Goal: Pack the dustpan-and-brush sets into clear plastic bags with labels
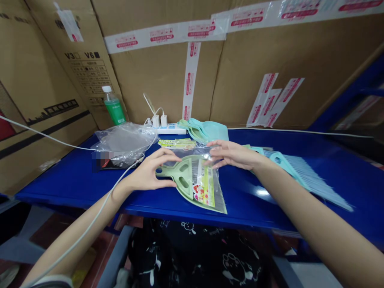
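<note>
A light green dustpan (183, 182) lies near the table's front edge. Over it is a clear plastic bag (221, 200), with a yellow-and-white label card (205, 188) and grey bristles showing through. My left hand (154, 170) spans the dustpan's neck, thumb at the lower edge and index finger at the upper, gripping it from both sides. At the bag's upper right, my right hand (231, 155) has its fingertips on the clear film, slightly blurred; they seem to hold its edge. Behind the bag lie more label cards (177, 143).
Pale blue and green dustpans (211, 130) are stacked at the back. Light blue brushes (312, 180) lie to the right, partly behind my forearm. Plastic bags (126, 140), a power strip (171, 129) and a green-liquid bottle (114, 108) stand left. A white cable crosses my left arm.
</note>
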A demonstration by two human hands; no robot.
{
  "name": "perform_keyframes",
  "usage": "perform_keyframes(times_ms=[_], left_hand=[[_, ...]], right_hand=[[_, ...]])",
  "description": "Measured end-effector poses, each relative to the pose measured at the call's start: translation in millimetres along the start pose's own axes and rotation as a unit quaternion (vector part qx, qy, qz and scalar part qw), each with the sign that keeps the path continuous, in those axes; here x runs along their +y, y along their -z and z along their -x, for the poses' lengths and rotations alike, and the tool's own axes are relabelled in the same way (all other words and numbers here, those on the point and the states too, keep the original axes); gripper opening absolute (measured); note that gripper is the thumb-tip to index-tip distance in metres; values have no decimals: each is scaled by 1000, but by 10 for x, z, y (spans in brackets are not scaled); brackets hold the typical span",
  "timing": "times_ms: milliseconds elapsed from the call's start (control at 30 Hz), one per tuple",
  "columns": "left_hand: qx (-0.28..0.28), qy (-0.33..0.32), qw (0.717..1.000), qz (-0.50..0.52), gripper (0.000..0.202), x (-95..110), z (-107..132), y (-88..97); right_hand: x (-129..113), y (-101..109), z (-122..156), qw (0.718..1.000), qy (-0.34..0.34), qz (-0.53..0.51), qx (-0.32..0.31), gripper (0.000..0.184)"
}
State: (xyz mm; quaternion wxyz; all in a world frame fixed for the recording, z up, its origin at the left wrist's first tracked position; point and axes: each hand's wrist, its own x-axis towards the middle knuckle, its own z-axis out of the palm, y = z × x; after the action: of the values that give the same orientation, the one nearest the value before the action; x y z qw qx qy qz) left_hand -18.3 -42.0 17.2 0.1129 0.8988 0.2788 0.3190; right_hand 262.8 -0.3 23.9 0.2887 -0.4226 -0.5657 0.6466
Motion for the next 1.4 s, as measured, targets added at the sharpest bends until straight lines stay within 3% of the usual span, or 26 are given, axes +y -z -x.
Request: perform_keyframes(times_ms=[100, 200, 400, 600, 867, 1033, 1167, 1267, 1333, 1400], left_hand=[[-5, -42, 998, -42, 20, -5, 8, -29], [16, -45, 995, -90, 23, -39, 10, -28], [85, -5, 988, -129, 27, -55, -2, 40], [172, 58, 977, -109, 26, -97, 0, 55], [146, 198, 969, -14, 24, -167, 11, 36], [118, 227, 966, -39, 31, -228, 57, 38], [114, 221, 968, 34, 41, -259, 75, 36], [133, 188, 972, 47, 43, -278, 71, 57], [144, 180, 973, -11, 40, -284, 70, 89], [141, 175, 970, -94, 38, -278, 75, 137]], right_hand=[[-19, 20, 18, 999, -14, 37, -29, 12], [-53, 78, 49, 996, -11, 82, -29, 14], [-71, 131, 47, 993, 15, 110, 46, 18], [-4, 22, -3, 993, 28, 110, -10, 31], [51, -81, -42, 995, 72, 72, -1, 32], [79, -78, -62, 991, 91, 94, -7, 32], [94, -88, -70, 986, 102, 128, -13, 34], [85, -90, -63, 976, 108, 189, -32, 35], [75, -101, -50, 954, 139, 265, 2, 37], [69, -142, -23, 913, 194, 354, 61, 38]])
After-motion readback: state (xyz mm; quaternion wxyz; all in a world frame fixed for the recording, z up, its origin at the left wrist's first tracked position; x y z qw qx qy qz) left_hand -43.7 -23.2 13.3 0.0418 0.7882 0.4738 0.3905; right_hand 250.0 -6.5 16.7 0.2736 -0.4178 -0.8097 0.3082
